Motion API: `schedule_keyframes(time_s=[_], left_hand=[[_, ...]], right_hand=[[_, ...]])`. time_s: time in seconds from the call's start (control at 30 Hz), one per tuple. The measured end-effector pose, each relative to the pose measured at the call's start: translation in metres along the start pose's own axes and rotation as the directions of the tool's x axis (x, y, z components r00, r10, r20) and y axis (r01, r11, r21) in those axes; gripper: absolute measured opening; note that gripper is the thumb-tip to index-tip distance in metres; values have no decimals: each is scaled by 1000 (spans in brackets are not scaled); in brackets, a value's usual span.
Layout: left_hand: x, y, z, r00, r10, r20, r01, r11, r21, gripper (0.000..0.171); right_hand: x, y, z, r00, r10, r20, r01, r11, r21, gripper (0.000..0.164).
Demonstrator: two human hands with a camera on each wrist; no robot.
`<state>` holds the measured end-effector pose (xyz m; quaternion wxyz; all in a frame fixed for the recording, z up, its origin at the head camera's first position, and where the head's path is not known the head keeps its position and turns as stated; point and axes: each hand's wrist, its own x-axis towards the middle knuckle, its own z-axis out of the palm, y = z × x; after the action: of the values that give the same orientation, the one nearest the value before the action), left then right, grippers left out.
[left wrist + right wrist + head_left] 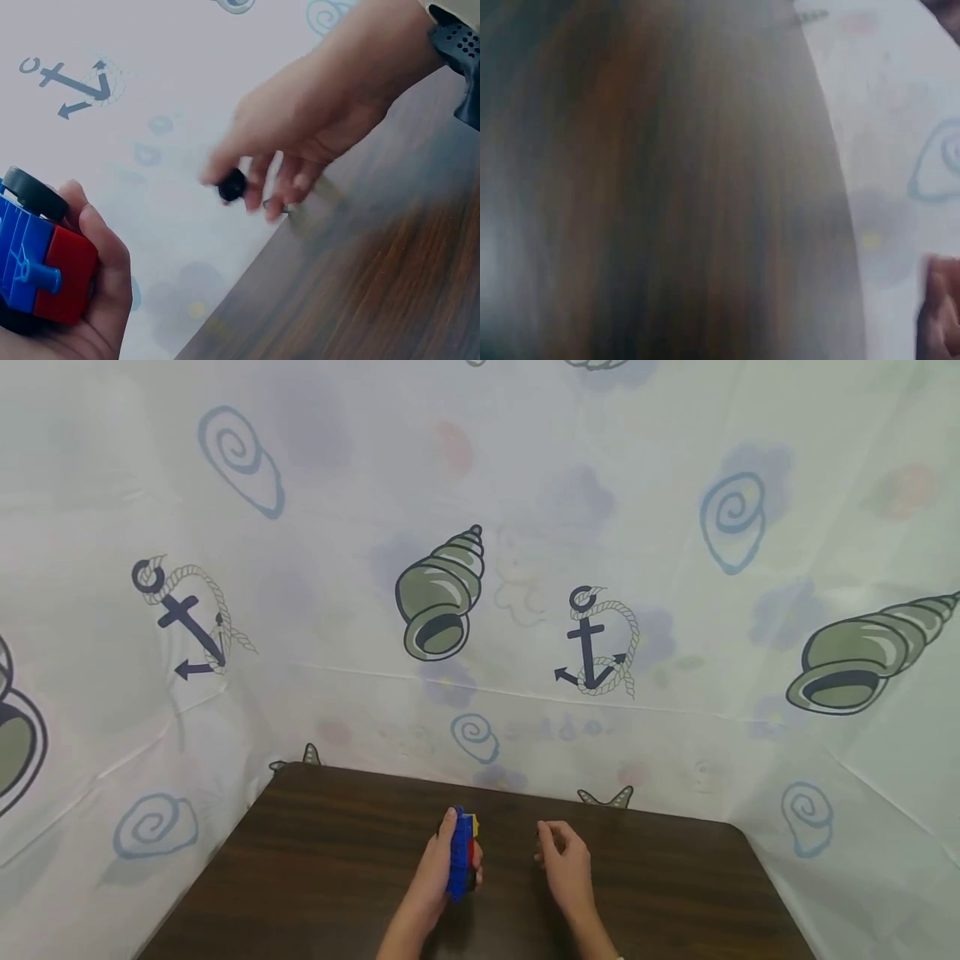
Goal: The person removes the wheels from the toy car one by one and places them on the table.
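Note:
My left hand grips a toy vehicle in blue and red, with a bit of yellow at its far end. In the left wrist view a black wheel sits at the toy's upper side and a blue peg sticks out of its body. My right hand is a short way to the right of the toy, above the table. Between its thumb and fingers it pinches a small round black wheel-like piece, apart from the toy. The right wrist view is blurred, with part of a hand at its right edge.
A dark brown wooden table with rounded corners lies under both hands. Behind it and at its sides hangs a white cloth printed with shells and anchors. A dark strapped device is on the right wrist.

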<state>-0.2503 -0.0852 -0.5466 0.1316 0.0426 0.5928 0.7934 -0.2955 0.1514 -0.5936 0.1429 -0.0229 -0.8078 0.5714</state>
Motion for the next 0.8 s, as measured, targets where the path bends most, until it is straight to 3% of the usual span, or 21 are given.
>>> schedule_keyframes(time_s=[0.23,0.5,0.63,0.8], left_hand=[[-1,0,-1,1000,-6,10,6,1000,-2,82],[-4,3,-3,1000,8,26,-8,1000,3,80],[-5,5,-4,999,16,37,-16,1000,11,77],[-4,4,-5,1000,5,28,-6,1000,5,75]], right_hand=[[18,26,-29,995,1,95,14,989,-150,28],[44,38,-58,990,39,133,14,927,-376,39],[53,41,-62,985,65,161,8,910,-414,42],[57,42,-60,974,60,219,53,876,-479,31]])
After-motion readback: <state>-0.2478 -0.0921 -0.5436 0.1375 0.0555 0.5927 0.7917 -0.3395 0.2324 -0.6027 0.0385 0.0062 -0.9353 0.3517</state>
